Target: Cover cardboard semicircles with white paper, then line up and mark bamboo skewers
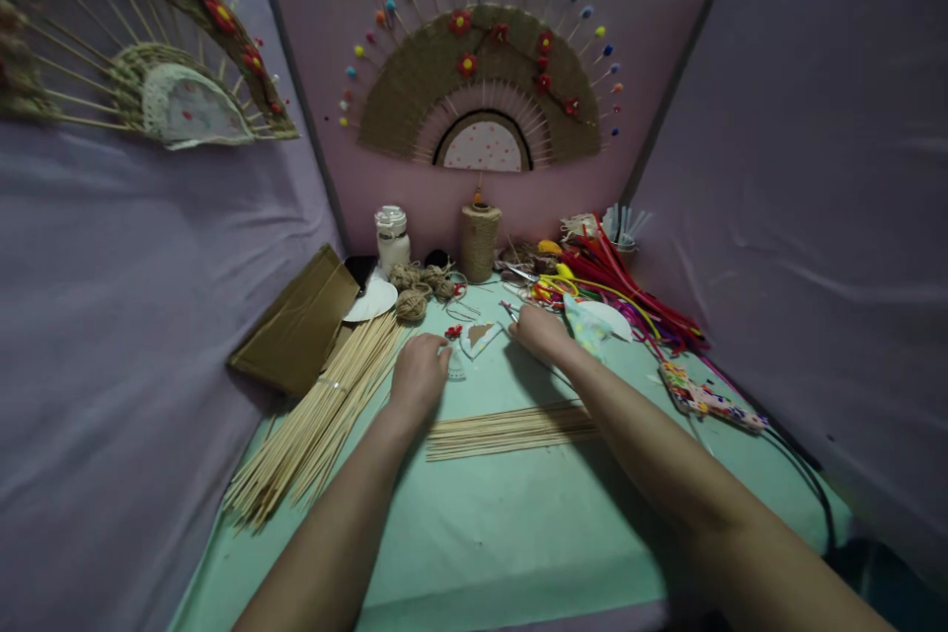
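My left hand (419, 377) is closed, thumb and fingertips at the edge of a small clear protractor (457, 370) by the table's middle. My right hand (542, 332) is closed around a slim pen-like tool (510, 311); its tip points up and left, and its exact kind is too small to tell. Between the hands lies a small fan-shaped piece (481, 338), brown in the middle with a pale patterned border. A red flower (453, 332) sits just beyond my left fingertips. Nearer to me, a row of thin bamboo sticks (504, 430) lies side by side, its right end partly behind my right forearm.
At left are a tied bundle of sticks (318, 425) and folded cardboard (296, 321). Behind stand a lidded jar (392, 239), a twine spool (480, 245) and twine balls (412, 304). Red pipe cleaners (629, 286) and a floral-covered glue gun (700, 393), with cable, lie right.
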Action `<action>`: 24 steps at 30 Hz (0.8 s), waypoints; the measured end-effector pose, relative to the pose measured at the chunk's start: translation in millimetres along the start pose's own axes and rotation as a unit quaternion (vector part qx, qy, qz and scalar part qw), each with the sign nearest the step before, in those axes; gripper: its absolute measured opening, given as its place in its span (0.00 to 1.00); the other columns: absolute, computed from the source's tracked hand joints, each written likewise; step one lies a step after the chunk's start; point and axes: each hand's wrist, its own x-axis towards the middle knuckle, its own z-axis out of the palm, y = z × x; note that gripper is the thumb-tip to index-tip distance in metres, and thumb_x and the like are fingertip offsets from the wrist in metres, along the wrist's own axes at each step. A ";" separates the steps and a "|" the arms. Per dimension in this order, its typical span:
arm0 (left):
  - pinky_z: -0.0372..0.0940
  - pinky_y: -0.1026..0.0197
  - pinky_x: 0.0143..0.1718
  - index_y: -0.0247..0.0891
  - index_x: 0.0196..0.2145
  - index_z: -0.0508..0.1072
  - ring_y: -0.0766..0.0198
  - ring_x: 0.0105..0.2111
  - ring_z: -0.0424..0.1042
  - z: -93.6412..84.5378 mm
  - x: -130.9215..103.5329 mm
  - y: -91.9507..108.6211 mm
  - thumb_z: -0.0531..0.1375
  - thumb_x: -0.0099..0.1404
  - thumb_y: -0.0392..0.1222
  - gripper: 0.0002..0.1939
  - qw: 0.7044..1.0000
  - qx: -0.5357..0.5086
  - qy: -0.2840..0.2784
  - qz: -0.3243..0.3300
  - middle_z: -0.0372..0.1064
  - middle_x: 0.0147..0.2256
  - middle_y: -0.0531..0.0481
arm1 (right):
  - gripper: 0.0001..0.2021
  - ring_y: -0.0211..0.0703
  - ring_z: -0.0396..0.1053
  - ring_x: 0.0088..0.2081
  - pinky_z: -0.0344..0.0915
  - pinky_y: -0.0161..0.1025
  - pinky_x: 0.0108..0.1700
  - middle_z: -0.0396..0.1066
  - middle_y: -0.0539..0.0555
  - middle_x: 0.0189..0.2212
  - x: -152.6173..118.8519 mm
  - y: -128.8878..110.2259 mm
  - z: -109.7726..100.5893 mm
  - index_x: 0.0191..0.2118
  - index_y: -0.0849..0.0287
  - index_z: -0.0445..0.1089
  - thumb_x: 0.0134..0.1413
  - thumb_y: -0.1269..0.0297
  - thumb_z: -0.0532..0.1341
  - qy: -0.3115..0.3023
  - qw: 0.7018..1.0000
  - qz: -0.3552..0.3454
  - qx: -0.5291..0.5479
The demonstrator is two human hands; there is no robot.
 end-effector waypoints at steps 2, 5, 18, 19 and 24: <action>0.63 0.55 0.44 0.34 0.36 0.77 0.52 0.42 0.73 -9.5 12.9 -1.3 0.56 0.64 0.41 0.11 0.999 0.023 -0.020 -0.010 0.76 0.38 0.38 | 0.17 0.55 0.72 0.46 0.65 0.41 0.40 0.73 0.72 0.45 1.8 6.2 -6.3 0.49 0.68 0.68 0.57 0.67 0.54 0.011 1.000 -0.006 0.009; 0.63 0.56 0.41 0.33 0.35 0.77 0.50 0.41 0.73 -19.3 29.5 3.2 0.57 0.63 0.43 0.11 0.998 0.037 -0.049 -0.004 0.76 0.37 0.36 | 0.15 0.55 0.72 0.45 0.64 0.40 0.39 0.73 0.70 0.44 -1.2 16.6 -3.4 0.49 0.67 0.66 0.57 0.69 0.54 0.013 0.999 -0.027 0.024; 0.63 0.55 0.46 0.36 0.40 0.76 0.54 0.43 0.72 3.0 -27.3 35.6 0.54 0.66 0.40 0.11 0.991 -0.044 -0.099 0.073 0.75 0.41 0.41 | 0.18 0.54 0.70 0.47 0.61 0.41 0.44 0.72 0.68 0.46 43.3 101.8 -63.5 0.52 0.65 0.65 0.66 0.61 0.48 0.153 0.987 0.037 0.038; 0.63 0.55 0.45 0.37 0.39 0.76 0.54 0.43 0.72 5.1 -31.0 36.3 0.54 0.67 0.40 0.11 0.990 -0.048 -0.100 0.083 0.75 0.41 0.42 | 0.17 0.53 0.70 0.46 0.61 0.40 0.44 0.73 0.67 0.45 48.8 99.2 -61.8 0.49 0.64 0.68 0.64 0.60 0.51 0.146 0.988 0.030 0.035; 0.64 0.53 0.47 0.37 0.39 0.75 0.54 0.43 0.71 12.3 -38.6 37.1 0.53 0.67 0.38 0.11 0.986 -0.058 -0.085 0.131 0.75 0.42 0.43 | 0.14 0.53 0.70 0.47 0.62 0.41 0.45 0.74 0.66 0.44 72.9 54.2 -24.4 0.41 0.64 0.75 0.59 0.61 0.57 0.094 0.995 -0.005 0.024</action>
